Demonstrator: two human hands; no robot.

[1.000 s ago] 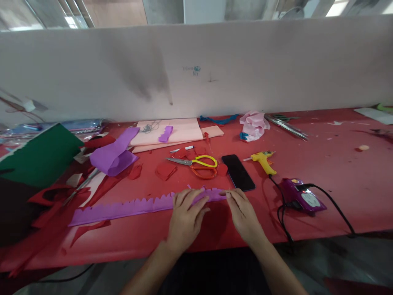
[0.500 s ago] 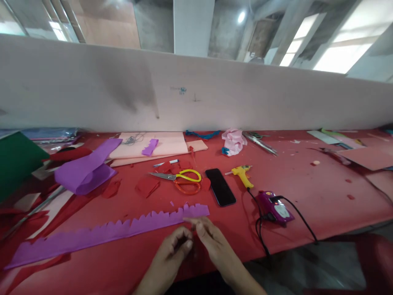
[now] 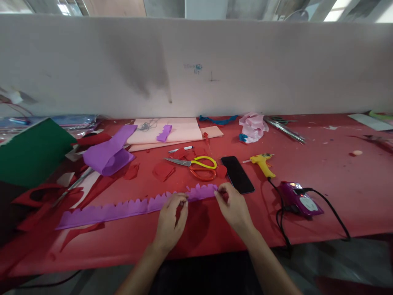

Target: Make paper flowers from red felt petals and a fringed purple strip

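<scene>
In the head view, both forearms reach in from the near edge of the counter [image 3: 337, 176], wrists low and fingers pointing forward. The right hand [image 3: 235, 209] is bent inward, thumb and forefinger pinched on the right end of the one long purple strip [image 3: 129, 208]. The left hand [image 3: 170, 221] is at the strip's right half, fingers curled, thumb and forefinger tips close together; whether they grip it, I cannot tell. The strip lies across the front of the counter, its scalloped edge facing away.

Beyond it are one pair of scissors [image 3: 181, 162] with a yellow and an orange handle, one phone [image 3: 238, 175] and one pen [image 3: 184, 149]. To the right are one yellow glue gun [image 3: 262, 164] and one purple box [image 3: 299, 198] with cables. Farther back come one purple roll [image 3: 102, 153], one small purple scrap [image 3: 164, 132] and one crumpled pink cloth [image 3: 254, 126].
</scene>
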